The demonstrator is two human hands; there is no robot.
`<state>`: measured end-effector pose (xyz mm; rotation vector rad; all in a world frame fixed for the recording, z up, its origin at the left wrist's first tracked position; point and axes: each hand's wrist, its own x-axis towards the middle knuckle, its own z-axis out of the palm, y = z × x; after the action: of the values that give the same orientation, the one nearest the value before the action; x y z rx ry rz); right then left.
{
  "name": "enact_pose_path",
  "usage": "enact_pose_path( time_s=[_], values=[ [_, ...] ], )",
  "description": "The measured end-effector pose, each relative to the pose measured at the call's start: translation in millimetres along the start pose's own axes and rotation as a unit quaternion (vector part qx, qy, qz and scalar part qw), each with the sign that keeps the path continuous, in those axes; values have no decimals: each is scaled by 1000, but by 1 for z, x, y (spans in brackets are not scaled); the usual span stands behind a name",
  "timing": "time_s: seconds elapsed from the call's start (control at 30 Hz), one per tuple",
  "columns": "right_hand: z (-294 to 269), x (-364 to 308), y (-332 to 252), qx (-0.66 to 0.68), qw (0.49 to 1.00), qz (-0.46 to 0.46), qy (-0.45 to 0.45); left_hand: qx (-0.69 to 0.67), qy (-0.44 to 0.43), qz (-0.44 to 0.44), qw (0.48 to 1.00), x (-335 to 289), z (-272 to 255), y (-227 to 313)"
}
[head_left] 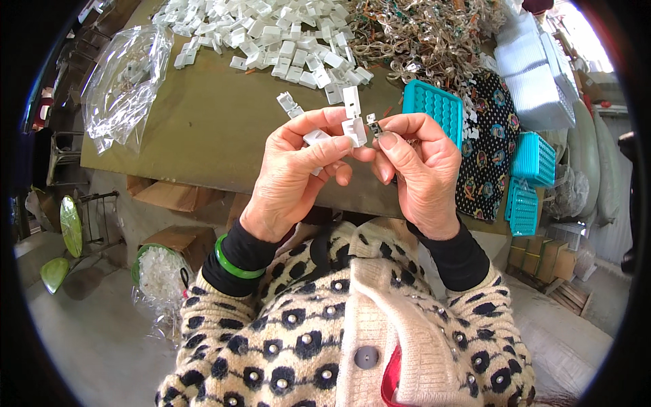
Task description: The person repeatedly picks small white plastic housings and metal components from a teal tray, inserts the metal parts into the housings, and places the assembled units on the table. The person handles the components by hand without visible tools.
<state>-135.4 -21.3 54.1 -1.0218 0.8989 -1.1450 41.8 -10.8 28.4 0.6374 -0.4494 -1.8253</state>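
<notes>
Pinched between the thumb and fingers of my left hand (302, 152) is a small white plastic hinged case (353, 129), unfolded and upright. Another white plastic piece (316, 138) shows between the same fingers, partly hidden. My right hand (424, 163) is closed on a small metal part (373, 125), its tip almost at the case. The rest of that part is covered by the fingers. Just beyond my left fingers a further white case (290, 105) lies on the olive table (196, 129).
A heap of white cases (291, 41) covers the far table, beside a tangle of metal-and-clear parts (420, 34). A teal tray (434, 108) lies right of my hands on dark patterned cloth (485, 156). Clear plastic bags (125, 81) lie left; white tray stacks (536, 74) stand right.
</notes>
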Motion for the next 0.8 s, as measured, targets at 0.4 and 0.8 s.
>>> enact_pose_path(
  time_s=[0.4, 0.8],
  values=[
    [-13, -9, -14, -48, 998, 41, -1, 47, -5, 46, 998, 0, 10, -20],
    [-13, -13, -1, -314, 927, -204, -6, 113, 20, 128, 985, 3, 16, -30]
  ],
)
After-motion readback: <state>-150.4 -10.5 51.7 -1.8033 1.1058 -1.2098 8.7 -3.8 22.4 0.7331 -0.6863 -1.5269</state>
